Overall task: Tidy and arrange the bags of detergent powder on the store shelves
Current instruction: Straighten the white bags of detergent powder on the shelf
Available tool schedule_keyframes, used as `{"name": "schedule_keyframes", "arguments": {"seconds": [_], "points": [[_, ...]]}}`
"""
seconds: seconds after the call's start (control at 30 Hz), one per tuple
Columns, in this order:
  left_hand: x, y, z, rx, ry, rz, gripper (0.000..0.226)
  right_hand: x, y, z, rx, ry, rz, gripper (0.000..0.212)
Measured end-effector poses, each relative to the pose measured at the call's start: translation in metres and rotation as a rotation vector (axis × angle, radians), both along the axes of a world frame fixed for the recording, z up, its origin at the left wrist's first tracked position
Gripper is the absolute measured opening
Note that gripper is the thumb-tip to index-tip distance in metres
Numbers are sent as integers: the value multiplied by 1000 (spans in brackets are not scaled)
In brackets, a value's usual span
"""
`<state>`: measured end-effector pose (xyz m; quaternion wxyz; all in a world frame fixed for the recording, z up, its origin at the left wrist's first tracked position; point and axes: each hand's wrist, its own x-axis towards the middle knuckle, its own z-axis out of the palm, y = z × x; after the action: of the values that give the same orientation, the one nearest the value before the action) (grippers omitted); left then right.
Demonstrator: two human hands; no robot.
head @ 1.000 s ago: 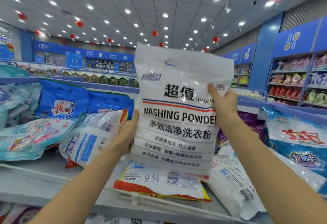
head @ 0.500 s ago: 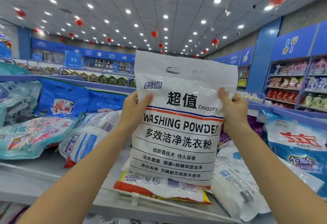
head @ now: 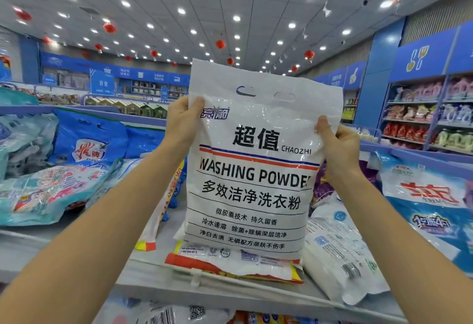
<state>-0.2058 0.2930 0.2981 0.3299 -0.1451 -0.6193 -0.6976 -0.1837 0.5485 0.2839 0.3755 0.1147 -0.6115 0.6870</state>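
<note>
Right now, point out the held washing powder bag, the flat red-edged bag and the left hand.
washing powder bag (head: 253,170), head view, printed front
flat red-edged bag (head: 230,263), head view, white face
left hand (head: 181,126), head view, middle of hand

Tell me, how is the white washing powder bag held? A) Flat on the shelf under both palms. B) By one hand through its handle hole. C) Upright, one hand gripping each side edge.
C: the left hand and right hand each grip a side edge of the white bag, its print upright and readable.
</note>
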Motion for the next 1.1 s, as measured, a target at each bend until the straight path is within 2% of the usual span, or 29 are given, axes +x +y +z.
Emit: {"name": "schedule_keyframes", "arguments": {"seconds": [0.1,0.17,0.2,0.27,0.3,0.37,0.43,0.53,0.67,0.73,0.8,0.87,0.97,1.1], "points": [[-1,-5,1,204,-154,-168,16,2,12,0,48,-29,158,25],[0,-11,2,261,-197,-268,12,7,18,-6,179,-147,379,36],[1,-11,2,255,-199,-273,11,10,20,-15,309,-224,422,38],[4,-10,4,217,-185,-222,11,13,20,-46,554,-360,352,47],[5,-9,6,197,-183,-195,10,14,21,-63,591,-384,338,65],[4,-9,9,181,-193,-174,10,17,20,-92,527,-366,385,95],[3,-8,11,166,-220,-177,9,19,18,-106,434,-324,387,101],[4,-10,9,192,-201,-237,14,21,11,-112,374,-287,375,96],[17,-33,-21,294,-78,-405,23,19,3,-125,256,-270,320,98],[22,-39,-62,169,-167,-392,27,18,-1,-128,206,-267,310,87],[29,-35,-104,-50,-321,-395,51,19,-5,-128,188,-258,297,70],[31,-30,-134,-257,-409,-371,76,18,-9,-127,167,-259,277,67],[35,-17,-147,-468,-402,-278,50,22,-14,-125,118,-259,249,40],[45,3,-137,-489,-233,-164,44,38,-7,-119,60,-236,173,35]]}}
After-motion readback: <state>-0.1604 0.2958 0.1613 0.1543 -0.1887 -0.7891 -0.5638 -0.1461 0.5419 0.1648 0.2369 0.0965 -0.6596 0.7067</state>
